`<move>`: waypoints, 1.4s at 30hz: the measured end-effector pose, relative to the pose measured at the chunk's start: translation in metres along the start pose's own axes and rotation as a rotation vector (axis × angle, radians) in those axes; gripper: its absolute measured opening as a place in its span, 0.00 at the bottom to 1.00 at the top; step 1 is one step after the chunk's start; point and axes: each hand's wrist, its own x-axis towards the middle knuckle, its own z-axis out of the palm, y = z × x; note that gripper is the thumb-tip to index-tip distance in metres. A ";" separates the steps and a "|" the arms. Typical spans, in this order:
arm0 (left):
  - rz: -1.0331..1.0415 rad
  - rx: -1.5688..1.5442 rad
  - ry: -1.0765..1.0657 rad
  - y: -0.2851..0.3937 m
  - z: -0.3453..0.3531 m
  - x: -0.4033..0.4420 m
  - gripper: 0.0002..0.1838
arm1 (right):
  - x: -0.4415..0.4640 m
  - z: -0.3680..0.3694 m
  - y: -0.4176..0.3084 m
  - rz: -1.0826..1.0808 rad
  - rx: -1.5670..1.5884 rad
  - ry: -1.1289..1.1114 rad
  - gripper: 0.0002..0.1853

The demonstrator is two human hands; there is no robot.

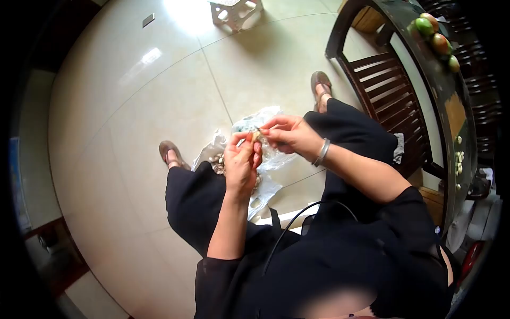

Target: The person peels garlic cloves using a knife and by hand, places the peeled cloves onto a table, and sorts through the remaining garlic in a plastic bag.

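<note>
My left hand [241, 159] is closed in a pinch around a small pale yellow piece [256, 136] that looks like a garlic clove. Close against it, my right hand [287, 134] has its thumb and fingers pressed together at the top of the piece. A small dark bit shows at those fingertips, too small to name. Below both hands, a crumpled white plastic bag [273, 158] is spread out between my legs. Partly behind my left hand lie small brownish and whitish pieces [218, 164] in the plastic.
At the right stands a dark table [445, 69] bearing several green-red mangoes [440, 44] and a row of small white cloves [459, 162]. A dark slatted wooden chair [385, 85] is beside it. A plastic stool [236, 13] and a flat grey object [149, 20] are on the tiled floor.
</note>
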 end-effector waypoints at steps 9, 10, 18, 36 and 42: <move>-0.062 -0.281 -0.201 -0.006 -0.005 0.002 0.08 | 0.000 0.001 -0.002 -0.003 -0.031 -0.010 0.08; -0.041 -0.258 -0.152 -0.006 -0.002 0.001 0.09 | -0.001 0.002 -0.003 -0.005 -0.022 0.002 0.08; 0.113 -0.076 -0.191 0.007 0.003 -0.001 0.11 | -0.002 -0.001 -0.002 0.116 -0.171 0.045 0.11; 0.055 -0.095 0.033 -0.013 -0.009 -0.001 0.10 | 0.000 0.003 0.003 0.046 -0.421 0.009 0.09; 0.053 -0.093 0.076 -0.014 -0.010 0.000 0.09 | 0.001 0.008 0.009 0.004 -0.439 0.020 0.08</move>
